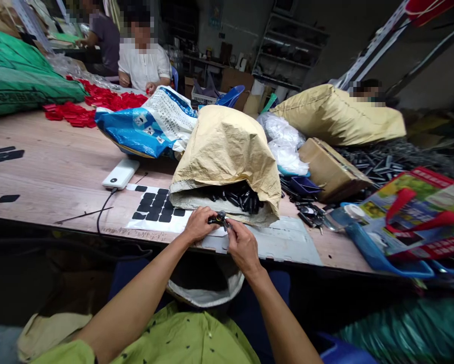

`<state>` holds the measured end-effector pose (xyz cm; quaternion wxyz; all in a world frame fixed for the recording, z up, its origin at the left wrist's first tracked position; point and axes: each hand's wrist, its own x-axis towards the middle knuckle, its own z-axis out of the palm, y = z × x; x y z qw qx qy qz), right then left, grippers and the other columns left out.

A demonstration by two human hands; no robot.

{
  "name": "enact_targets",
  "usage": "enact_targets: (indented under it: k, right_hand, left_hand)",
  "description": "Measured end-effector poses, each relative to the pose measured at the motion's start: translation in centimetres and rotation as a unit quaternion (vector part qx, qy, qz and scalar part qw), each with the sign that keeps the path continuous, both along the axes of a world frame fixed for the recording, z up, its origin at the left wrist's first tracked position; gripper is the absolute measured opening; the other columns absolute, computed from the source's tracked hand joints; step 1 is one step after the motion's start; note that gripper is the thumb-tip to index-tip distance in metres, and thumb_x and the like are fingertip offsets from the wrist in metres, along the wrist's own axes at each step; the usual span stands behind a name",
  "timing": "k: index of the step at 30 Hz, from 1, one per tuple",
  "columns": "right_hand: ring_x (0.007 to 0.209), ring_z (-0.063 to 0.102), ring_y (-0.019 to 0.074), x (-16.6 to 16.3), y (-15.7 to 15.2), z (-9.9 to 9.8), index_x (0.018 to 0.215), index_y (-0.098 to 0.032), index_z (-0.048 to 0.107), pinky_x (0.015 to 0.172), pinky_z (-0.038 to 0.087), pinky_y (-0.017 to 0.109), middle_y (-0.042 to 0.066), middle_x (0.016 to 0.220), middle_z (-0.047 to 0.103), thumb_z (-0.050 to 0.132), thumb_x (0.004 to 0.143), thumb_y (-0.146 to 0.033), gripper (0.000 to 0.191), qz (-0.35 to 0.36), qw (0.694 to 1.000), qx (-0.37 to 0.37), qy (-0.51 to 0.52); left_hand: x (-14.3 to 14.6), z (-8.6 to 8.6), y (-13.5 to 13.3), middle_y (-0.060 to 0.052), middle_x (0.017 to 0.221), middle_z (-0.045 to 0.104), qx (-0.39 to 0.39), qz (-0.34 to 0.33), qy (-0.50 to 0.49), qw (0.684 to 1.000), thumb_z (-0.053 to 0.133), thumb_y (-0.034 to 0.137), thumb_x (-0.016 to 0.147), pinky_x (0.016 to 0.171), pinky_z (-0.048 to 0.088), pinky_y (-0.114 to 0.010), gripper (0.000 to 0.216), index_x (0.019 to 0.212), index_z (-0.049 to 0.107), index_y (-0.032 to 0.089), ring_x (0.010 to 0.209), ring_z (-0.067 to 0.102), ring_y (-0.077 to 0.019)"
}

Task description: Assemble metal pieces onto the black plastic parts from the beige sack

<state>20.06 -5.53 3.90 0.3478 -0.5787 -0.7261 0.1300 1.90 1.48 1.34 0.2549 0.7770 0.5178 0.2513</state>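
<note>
Wooden table [60,172], seen from its near edge. Left: green sack [18,81], red plastic parts [94,103], black strips [1,154]. Centre: blue-and-white bag [147,124], white power bank [120,173] with black cable [103,210], white sheet of black square pads [154,207], open tan sack [227,151] spilling black parts [238,196]. Right: cardboard box [331,169], second tan sack [336,116], heap of dark metal pieces [386,162], printed bag with red handles [412,212].

free: bare table [60,172] left | blocked: tan sack [227,151] ahead

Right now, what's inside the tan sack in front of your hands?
Black plastic pieces pile at the mouth of the tan sack; its folded top covers everything deeper in.
</note>
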Motion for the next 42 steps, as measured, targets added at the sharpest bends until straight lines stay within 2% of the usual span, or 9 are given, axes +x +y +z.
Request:
enact_targets:
  k: [5, 8, 11, 15, 19, 36, 42]
  right_hand:
    - [0.101, 0.066, 0.0206, 2.2, 1.1, 0.0, 0.122, -0.023, 0.069, 0.092, 0.050, 0.032, 0.006, 0.114, 0.072, 0.051, 0.095, -0.021, 0.033, -0.052, 0.998, 0.021, -0.019]
    - [0.098, 0.063, 0.0216, 3.8, 1.9, -0.9, 0.116, -0.024, 0.072, 0.089, 0.047, 0.032, 0.005, 0.103, 0.071, 0.053, 0.093, -0.021, 0.029, -0.092, 0.992, 0.018, -0.083]
    - [0.096, 0.060, 0.0213, 4.8, 2.3, -2.3, 0.113, -0.023, 0.072, 0.088, 0.045, 0.032, 0.006, 0.101, 0.069, 0.054, 0.093, -0.018, 0.027, -0.103, 0.985, 0.034, -0.132]
    - [0.093, 0.055, 0.0219, 4.7, 2.2, -3.1, 0.118, -0.020, 0.069, 0.086, 0.042, 0.032, 0.007, 0.100, 0.066, 0.054, 0.095, -0.019, 0.027, -0.114, 0.974, 0.066, -0.187]
    - [0.091, 0.053, 0.0225, 4.2, 1.8, -2.9, 0.119, -0.020, 0.067, 0.082, 0.039, 0.032, 0.007, 0.098, 0.063, 0.054, 0.096, -0.020, 0.026, -0.125, 0.964, 0.069, -0.224]
    - [0.093, 0.051, 0.0235, 4.0, 1.7, -3.1, 0.118, -0.022, 0.066, 0.081, 0.036, 0.033, 0.006, 0.099, 0.063, 0.056, 0.095, -0.021, 0.025, -0.142, 0.959, 0.067, -0.235]
    - [0.093, 0.051, 0.0232, 3.9, 1.8, -3.1, 0.116, -0.021, 0.067, 0.082, 0.036, 0.032, 0.006, 0.099, 0.063, 0.055, 0.095, -0.022, 0.024, -0.141, 0.960, 0.068, -0.231]
  left_hand:
    - [0.0, -0.2, -0.1, -0.001, 0.098, 0.069, 0.009, 0.009, -0.015, 1.000, 0.075, 0.026, 0.078, 0.088, 0.041, -0.036, 0.019, 0.097, 0.072, 0.024, 0.098, 0.056, -0.0231]
    - [0.0, -0.2, 0.0, -0.001, 0.099, 0.069, 0.007, 0.008, -0.019, 1.000, 0.074, 0.025, 0.077, 0.088, 0.042, -0.036, 0.020, 0.097, 0.071, 0.023, 0.099, 0.056, -0.0231]
    - [0.0, 0.0, -0.1, -0.001, 0.097, 0.069, 0.001, 0.005, -0.012, 1.000, 0.074, 0.026, 0.078, 0.087, 0.042, -0.036, 0.017, 0.095, 0.071, 0.023, 0.098, 0.056, -0.0234]
    - [-0.1, 0.2, -0.1, -0.001, 0.095, 0.068, 0.001, 0.003, -0.013, 1.000, 0.073, 0.025, 0.078, 0.086, 0.042, -0.036, 0.016, 0.094, 0.072, 0.024, 0.097, 0.056, -0.0234]
    - [-0.2, 0.2, -0.2, -0.001, 0.094, 0.068, 0.004, 0.000, -0.014, 1.000, 0.072, 0.025, 0.078, 0.086, 0.042, -0.036, 0.016, 0.094, 0.071, 0.024, 0.096, 0.056, -0.0233]
    - [-0.3, -0.5, -0.2, -0.001, 0.094, 0.069, 0.013, -0.006, -0.018, 1.000, 0.075, 0.028, 0.078, 0.086, 0.042, -0.036, 0.016, 0.094, 0.072, 0.024, 0.095, 0.055, -0.0232]
    - [-0.3, -0.5, 0.1, -0.002, 0.097, 0.069, 0.029, -0.025, 0.003, 0.999, 0.067, 0.037, 0.088, 0.089, 0.041, -0.038, 0.018, 0.100, 0.073, 0.024, 0.096, 0.053, -0.0234]
